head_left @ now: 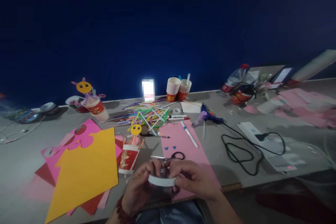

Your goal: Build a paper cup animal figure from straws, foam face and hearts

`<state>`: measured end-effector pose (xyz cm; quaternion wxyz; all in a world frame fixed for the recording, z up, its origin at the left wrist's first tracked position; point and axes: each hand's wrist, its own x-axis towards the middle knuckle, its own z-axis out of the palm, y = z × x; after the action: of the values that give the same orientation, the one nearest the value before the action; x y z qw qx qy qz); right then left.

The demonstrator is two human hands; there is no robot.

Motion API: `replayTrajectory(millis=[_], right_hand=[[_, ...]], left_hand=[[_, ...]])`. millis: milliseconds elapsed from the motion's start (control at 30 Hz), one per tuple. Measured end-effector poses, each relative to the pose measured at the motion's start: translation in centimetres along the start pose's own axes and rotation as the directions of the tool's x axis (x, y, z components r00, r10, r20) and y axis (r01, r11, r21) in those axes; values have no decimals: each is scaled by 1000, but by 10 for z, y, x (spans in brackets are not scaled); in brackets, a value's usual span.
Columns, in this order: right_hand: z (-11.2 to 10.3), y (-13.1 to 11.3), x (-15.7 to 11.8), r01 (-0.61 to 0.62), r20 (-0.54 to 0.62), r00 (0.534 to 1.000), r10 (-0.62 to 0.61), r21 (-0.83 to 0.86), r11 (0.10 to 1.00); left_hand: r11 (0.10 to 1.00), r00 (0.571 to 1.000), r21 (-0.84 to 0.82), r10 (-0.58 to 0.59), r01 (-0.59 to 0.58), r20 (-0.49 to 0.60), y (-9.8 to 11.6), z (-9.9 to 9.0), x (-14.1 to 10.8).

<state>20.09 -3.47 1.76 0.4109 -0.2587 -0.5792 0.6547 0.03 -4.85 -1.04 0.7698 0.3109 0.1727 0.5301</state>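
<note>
A white strip (162, 181), slightly curved, is held at its two ends near the table's front edge. My left hand (139, 182) pinches its left end, and my right hand (193, 178) pinches its right end. Just beyond my fingers lie scissors with a black handle (179, 155), partly hidden by my hands. Two small blue hearts (170, 148) rest on a pink sheet (181, 138), beside a white marker with a blue band (189, 134). Left of my hands stands a red paper cup figure (128, 157) with a yellow face (135, 129).
Yellow paper (88, 171) covers pink and red sheets at left. Pipe cleaners (149, 115) are heaped mid-table, with stacked cups (172, 89) behind. A blue glue gun (212, 116), its black cable and a power strip (265, 147) lie at right.
</note>
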Motion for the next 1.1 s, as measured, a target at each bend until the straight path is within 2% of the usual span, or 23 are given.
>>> replayTrajectory(millis=[100, 300, 367, 433, 500, 600, 733, 800, 900, 1000, 1100], right_hand=[[0, 1, -2, -78, 18, 997, 76, 101, 992], [2, 2, -4, -70, 4, 998, 70, -10, 997], [3, 3, -5, -75, -24, 997, 75, 1, 997], [3, 1, -5, -77, -32, 997, 76, -44, 996], [2, -3, -4, -49, -27, 999, 45, -176, 983], [4, -8, -1, 57, -87, 991, -103, -423, 904], [14, -5, -1, 99, -296, 889, -349, -620, 779], [20, 0, -2, 106, -316, 867, -386, -639, 762], [30, 7, -3, 72, -358, 868, -344, -595, 800], [36, 15, -4, 30, -434, 848, -305, -534, 845], [39, 19, -4, 18, -466, 822, -326, -551, 835]], left_hand=[[999, 999, 21, -43, 43, -21, 3, 2, 0], [986, 995, 163, -2, 19, -104, 6, -3, 3], [972, 996, 237, 30, -9, -89, 9, -7, 1], [920, 999, 391, 43, -27, -32, 16, -9, -2], [794, 998, 607, -16, -28, 67, 27, -8, -4], [553, 979, 828, -102, -91, 176, 39, 1, -4], [273, 971, 932, 93, -237, 219, 36, 13, -1], [164, 957, 949, 163, -267, 241, 30, 15, 1], [37, 932, 948, 200, -315, 301, 25, 15, 2], [-69, 902, 930, 228, -360, 366, 23, 17, 2], [-137, 885, 920, 254, -367, 391, 22, 20, 3]])
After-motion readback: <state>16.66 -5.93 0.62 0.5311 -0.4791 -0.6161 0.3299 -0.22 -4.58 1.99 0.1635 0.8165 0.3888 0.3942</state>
